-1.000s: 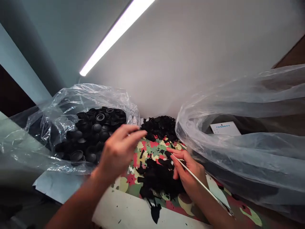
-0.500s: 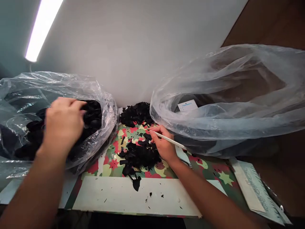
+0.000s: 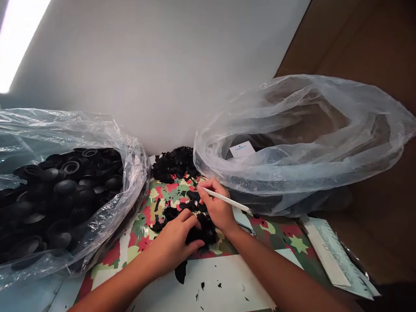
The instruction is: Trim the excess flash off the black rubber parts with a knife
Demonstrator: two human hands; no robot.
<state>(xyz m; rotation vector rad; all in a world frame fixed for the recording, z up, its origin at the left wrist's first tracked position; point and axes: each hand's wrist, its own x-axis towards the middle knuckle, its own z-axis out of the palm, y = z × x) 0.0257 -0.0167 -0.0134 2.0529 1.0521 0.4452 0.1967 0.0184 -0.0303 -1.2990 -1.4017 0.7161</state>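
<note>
The left hand [image 3: 178, 239] curls half-open fingers over black scraps [image 3: 209, 231], any grip unclear, while beside those fingers the right hand [image 3: 219, 210] pinches a slim white tool [image 3: 232, 202], fingertips closed.

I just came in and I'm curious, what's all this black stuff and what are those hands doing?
Someone's left hand is curled over a near pile of black scraps on a camouflage-patterned surface. The right hand holds a thin white stick beside it. Another black pile lies farther back. On the left, a clear bag holds lots of round black parts; on the right, a white card shows in another bag's opening.
</note>
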